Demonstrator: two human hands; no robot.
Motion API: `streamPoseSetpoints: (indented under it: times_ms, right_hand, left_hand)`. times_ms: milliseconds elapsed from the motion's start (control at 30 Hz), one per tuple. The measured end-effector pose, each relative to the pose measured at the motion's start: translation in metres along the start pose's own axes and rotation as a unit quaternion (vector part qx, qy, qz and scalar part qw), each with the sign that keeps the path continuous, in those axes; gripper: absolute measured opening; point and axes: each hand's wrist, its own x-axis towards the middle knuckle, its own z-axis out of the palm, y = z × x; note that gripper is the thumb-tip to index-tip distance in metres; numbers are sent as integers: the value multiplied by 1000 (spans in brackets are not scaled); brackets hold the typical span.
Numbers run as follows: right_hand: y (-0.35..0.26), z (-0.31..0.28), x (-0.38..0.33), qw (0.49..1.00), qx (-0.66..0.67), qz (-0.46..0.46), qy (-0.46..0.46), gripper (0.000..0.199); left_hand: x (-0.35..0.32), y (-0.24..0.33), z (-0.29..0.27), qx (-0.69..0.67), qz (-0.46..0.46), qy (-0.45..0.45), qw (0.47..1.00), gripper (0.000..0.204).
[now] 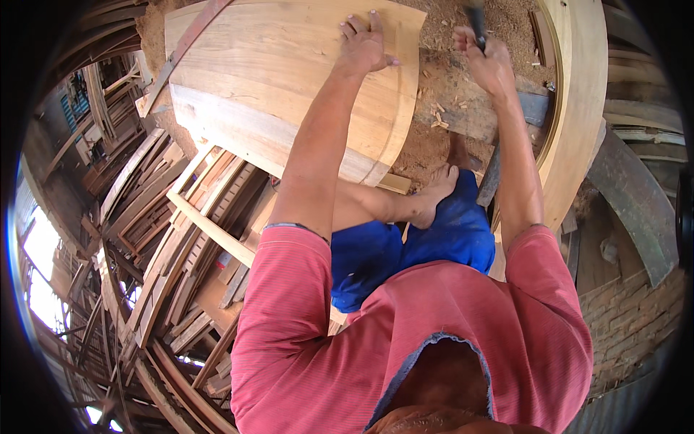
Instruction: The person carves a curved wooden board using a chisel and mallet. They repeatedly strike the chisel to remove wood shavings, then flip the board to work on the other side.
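A broad pale wooden panel with a curved right side lies in front of me. A line runs along that curved side. My left hand rests on the panel near its upper right, fingers spread, holding nothing. To the right, beyond the panel's edge, my right hand is closed around the black handle of a tool. The tool's far end is blurred and cannot be made out. Below this hand lies a worn wooden surface with small wood chips and sawdust.
A long narrow strip, reddish and grey, crosses the panel's left end. At the right stands a large curved wooden board. My bare foot is close to the panel's lower right corner. Stacked wooden frames and boards fill the left side.
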Motion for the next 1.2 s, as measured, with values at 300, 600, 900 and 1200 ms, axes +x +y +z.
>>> streamPoseSetpoints:
  times_ms: [300,600,900,1200]
  right_hand:
    - [-1,37,31,986,-143,34,-74,31]
    - [-52,8,12,986,51,-86,-133,26]
    - [-15,52,38,951,-180,-226,-109,26]
    - [-5,88,-48,913,-227,-326,-93,40]
  left_hand:
    - [17,-6,-21,-12,9,35,999,130]
    - [13,-34,17,-8,101,173,980,105]
    - [19,-26,46,-47,171,420,890,64]
    - [23,-33,63,-64,170,465,866,64]
